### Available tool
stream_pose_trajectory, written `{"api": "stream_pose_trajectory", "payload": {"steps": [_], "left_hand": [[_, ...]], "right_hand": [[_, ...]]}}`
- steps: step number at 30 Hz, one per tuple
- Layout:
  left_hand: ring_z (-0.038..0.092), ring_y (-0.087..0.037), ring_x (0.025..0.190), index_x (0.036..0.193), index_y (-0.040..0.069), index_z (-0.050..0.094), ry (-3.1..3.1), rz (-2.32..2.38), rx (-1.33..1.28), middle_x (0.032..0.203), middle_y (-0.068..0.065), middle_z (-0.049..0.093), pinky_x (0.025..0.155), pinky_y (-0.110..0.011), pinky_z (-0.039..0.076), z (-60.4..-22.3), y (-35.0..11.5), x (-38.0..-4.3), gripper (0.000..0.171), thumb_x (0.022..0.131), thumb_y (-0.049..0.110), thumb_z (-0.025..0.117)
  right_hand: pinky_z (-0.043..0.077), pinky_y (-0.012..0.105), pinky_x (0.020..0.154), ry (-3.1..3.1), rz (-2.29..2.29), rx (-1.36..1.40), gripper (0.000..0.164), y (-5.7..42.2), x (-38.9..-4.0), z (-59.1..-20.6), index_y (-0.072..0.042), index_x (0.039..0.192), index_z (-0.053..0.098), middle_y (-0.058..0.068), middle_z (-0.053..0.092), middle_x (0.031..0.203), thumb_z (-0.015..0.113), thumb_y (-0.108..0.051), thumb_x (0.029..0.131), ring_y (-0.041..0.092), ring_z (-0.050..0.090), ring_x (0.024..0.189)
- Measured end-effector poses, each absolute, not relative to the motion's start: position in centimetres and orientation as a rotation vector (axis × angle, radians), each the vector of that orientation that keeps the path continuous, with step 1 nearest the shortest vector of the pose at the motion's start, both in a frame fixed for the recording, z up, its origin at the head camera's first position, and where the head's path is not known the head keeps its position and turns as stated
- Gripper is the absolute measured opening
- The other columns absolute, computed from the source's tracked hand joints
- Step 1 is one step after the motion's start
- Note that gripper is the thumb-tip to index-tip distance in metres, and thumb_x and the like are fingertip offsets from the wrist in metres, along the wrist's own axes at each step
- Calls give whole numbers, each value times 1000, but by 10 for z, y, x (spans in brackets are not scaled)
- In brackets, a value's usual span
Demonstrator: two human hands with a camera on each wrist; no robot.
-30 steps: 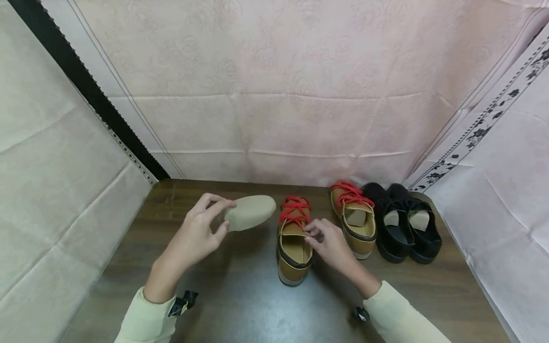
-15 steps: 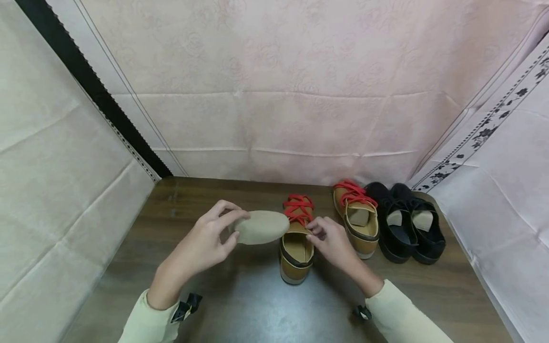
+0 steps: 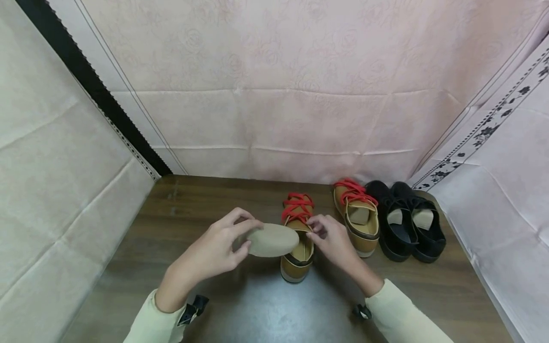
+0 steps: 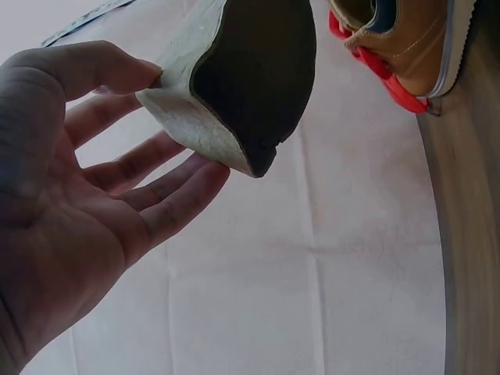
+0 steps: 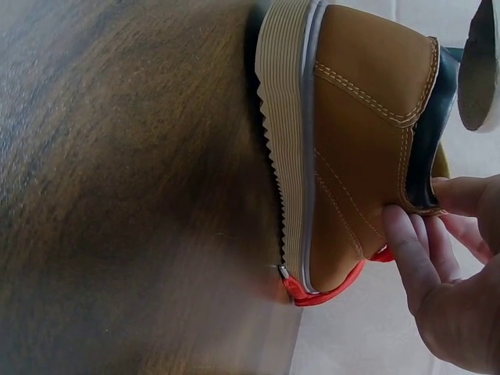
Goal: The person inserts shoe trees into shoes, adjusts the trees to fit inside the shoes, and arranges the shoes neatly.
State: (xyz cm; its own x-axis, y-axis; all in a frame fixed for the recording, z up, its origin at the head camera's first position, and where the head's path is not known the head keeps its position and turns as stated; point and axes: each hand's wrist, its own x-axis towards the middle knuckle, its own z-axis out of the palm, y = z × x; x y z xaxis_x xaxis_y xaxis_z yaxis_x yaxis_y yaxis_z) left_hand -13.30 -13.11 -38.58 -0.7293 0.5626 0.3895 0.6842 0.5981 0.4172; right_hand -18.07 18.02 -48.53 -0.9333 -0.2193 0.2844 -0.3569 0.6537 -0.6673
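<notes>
My left hand [image 3: 223,245] pinches one end of a beige moulded shoe insert [image 3: 274,240]. Seen from the left wrist, the insert [image 4: 258,70] is a thin curved shell with a dark hollow side. It hangs over the left part of the opening of a tan shoe [image 3: 293,272] with red laces [image 3: 297,207]. With fingertips and thumb, my right hand [image 3: 330,240] grips the collar edge of that shoe on its right side. In the right wrist view the tan shoe [image 5: 344,141] stands flat on its ridged sole, and the insert's end [image 5: 480,70] shows beyond the collar.
To the right stands the matching tan shoe [image 3: 362,238], a beige insert inside it. Beside it are two black shoes [image 3: 396,250], also with beige pieces inside. The dark wooden tabletop [image 3: 257,309] ends at a pale cloth backdrop [image 3: 274,124], with cloth on both sides.
My left hand has carried the insert right and toward me, from beside the tan shoe to over its opening. My right hand keeps its grip on the collar.
</notes>
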Motion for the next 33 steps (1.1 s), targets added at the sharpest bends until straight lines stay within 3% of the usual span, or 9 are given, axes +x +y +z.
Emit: {"api": "stream_pose_trajectory", "payload": {"steps": [33], "left_hand": [[57, -14, 99, 129, 13, 72, -2597, -641, -1125, 113, -2, 62, 78, -25, 54, -396, -89, -131, 40, 90, 18, 79]], "right_hand": [[58, 30, 73, -2697, 1170, 417, 21, 181, -184, -483, -14, 105, 69, -2, 65, 86, 82, -14, 89, 10, 64, 78]]}}
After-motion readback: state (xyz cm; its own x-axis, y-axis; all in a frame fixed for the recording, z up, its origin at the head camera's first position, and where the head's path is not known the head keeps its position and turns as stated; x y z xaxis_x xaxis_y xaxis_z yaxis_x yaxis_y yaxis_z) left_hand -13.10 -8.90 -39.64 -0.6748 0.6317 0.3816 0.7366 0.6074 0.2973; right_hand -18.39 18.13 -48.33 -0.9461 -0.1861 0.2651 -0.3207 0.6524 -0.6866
